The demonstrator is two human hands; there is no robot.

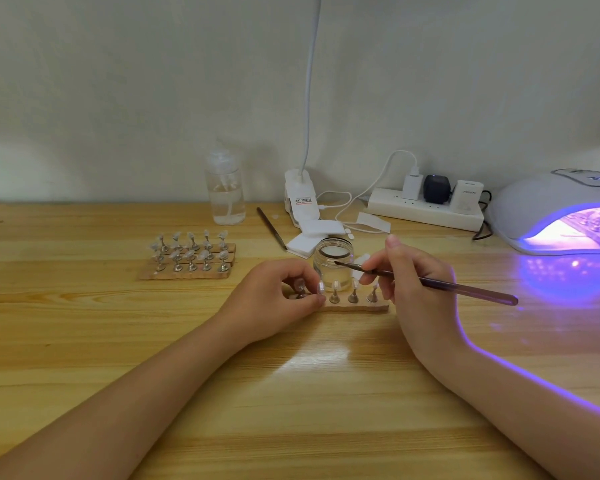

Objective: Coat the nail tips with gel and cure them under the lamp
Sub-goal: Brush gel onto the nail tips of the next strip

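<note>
A: What is taking up most of the wooden desk (84, 341)?

B: The white curing lamp (548, 209) is sitting at the desk's far right corner, glowing violet inside, with something lying under its dome that I cannot make out. Left of the lamp, a white power strip (426, 211) is lying along the wall with three plugs in it.

A: And further from the lamp?

B: A clear liquid bottle (225, 192) is standing well to the lamp's left, past a white clip base (300, 199). Nearer the viewer than the bottle, a block of wooden strips (187, 259) is carrying rows of nail tips on metal stands.

A: The hands?

B: The left hand (278, 296) is pinching a metal stand (301, 292) at the left end of the single wooden strip (357, 308), which is lying well left of the lamp, toward the viewer. The right hand (416, 282) is gripping a thin brush (430, 281), its bristles hovering at the glass jar (333, 265) just behind that strip.

A: The tips on it?

B: Nail tips (336, 285) are standing upright in a row between the two hands.
</note>
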